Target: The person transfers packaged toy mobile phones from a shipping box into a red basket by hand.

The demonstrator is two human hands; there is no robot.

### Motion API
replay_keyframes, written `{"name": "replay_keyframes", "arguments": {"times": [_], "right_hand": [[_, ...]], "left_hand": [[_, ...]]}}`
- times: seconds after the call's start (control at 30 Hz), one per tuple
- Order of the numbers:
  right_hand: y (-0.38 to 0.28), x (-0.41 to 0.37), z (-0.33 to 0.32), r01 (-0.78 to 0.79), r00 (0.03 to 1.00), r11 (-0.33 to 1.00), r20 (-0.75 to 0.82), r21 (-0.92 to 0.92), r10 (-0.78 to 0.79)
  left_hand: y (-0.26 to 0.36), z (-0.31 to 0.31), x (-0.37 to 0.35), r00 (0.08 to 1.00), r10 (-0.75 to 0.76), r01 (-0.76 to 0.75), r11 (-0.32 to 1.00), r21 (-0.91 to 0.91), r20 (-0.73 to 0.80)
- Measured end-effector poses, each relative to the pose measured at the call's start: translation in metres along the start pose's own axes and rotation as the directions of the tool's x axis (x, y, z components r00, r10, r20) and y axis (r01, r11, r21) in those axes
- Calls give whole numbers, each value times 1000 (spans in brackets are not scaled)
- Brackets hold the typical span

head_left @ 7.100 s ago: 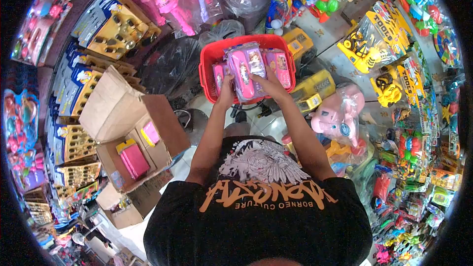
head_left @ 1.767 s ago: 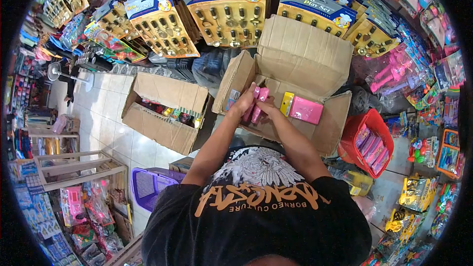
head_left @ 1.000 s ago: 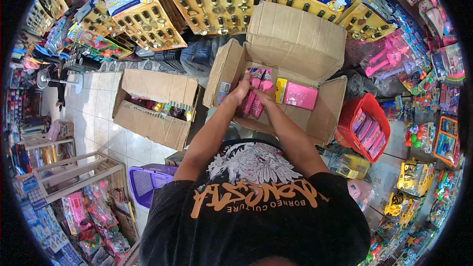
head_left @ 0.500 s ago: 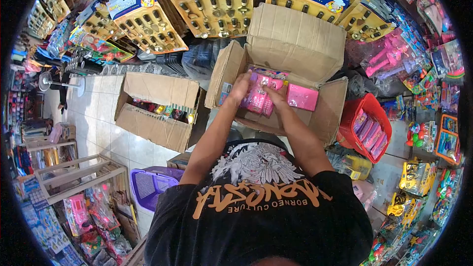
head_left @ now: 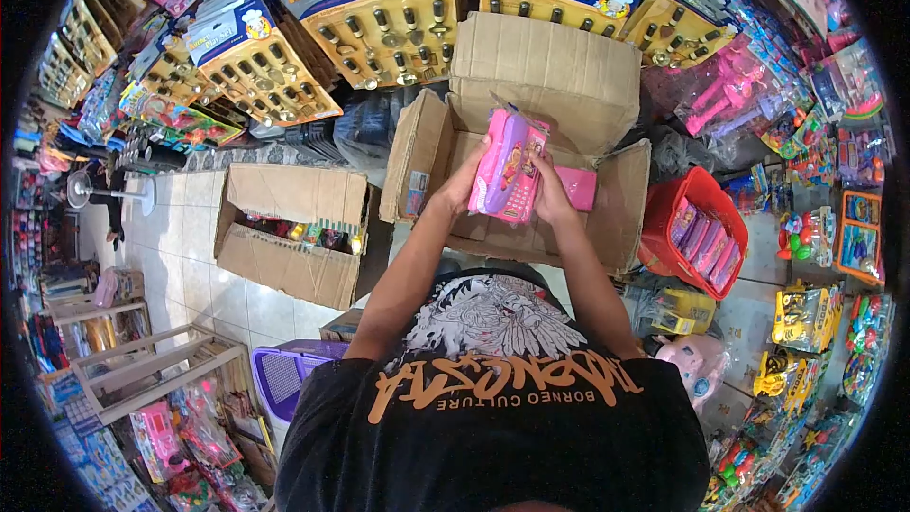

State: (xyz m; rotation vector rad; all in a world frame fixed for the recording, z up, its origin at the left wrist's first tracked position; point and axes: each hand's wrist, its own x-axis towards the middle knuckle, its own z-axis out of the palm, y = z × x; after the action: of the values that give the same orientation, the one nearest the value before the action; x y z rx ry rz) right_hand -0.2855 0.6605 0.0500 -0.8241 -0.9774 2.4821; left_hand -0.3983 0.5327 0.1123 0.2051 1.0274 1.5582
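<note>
My left hand [head_left: 463, 182] wraps the left side of several pink and purple plastic-wrapped toy packs [head_left: 512, 169], printed with a figure and a grid of small keys. My right hand [head_left: 552, 193] grips their right side, thumb across the front. Both hands hold the bundle tilted over an open cardboard box [head_left: 545, 62]. Inside the box, partly behind my right hand, lies another flat pink pack [head_left: 580, 188].
A second cardboard box [head_left: 289, 192] with small coloured items stands to the left. To the right is a red basket [head_left: 659, 237] of pink-purple packs. Carded kitchen play sets [head_left: 379, 28] line the back. A purple basket [head_left: 284, 384] sits at lower left.
Both hands have raised the pink packs up from inside the box and gathered them closer together. The camera view has shifted slightly.
</note>
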Motion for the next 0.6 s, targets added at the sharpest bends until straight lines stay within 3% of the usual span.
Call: {"name": "replay_keyframes", "arguments": {"times": [0.07, 0.13, 0.17, 0.33, 0.47, 0.5, 0.53, 0.6], "right_hand": [[-4, -11, 3, 44, 999, 998, -16, 49, -43], [-5, -15, -1, 22, 1000, 998, -2, -63, -22], [-7, -16, -5, 72, 997, 991, 35, -114, -68], [-23, -28, -19, 171, 983, 980, -45, -104, -177], [-35, -39, -21, 156, 979, 981, -115, -116, -169], [-36, -40, -19, 161, 977, 981, -126, -111, -175], [-35, -41, -17, 181, 975, 963, -91, -200, -202], [-35, -40, -10, 196, 973, 937, -64, -288, -223]], "left_hand": [[-13, -10, 15, 997, -37, 40, 998, -56, 63], [-22, -12, 24, 983, 138, -104, 959, 263, -117], [-27, -12, 27, 985, 133, -99, 958, 269, -109], [-40, -2, 33, 960, 230, -215, 971, 106, -158], [-44, -4, 35, 979, 200, -203, 976, -80, -51], [-33, 11, 21, 974, 221, -219, 974, 52, -39], [-36, 12, 23, 977, 212, -210, 976, 55, -32], [-47, 10, 30, 947, 314, -316, 888, 335, 63]]}}
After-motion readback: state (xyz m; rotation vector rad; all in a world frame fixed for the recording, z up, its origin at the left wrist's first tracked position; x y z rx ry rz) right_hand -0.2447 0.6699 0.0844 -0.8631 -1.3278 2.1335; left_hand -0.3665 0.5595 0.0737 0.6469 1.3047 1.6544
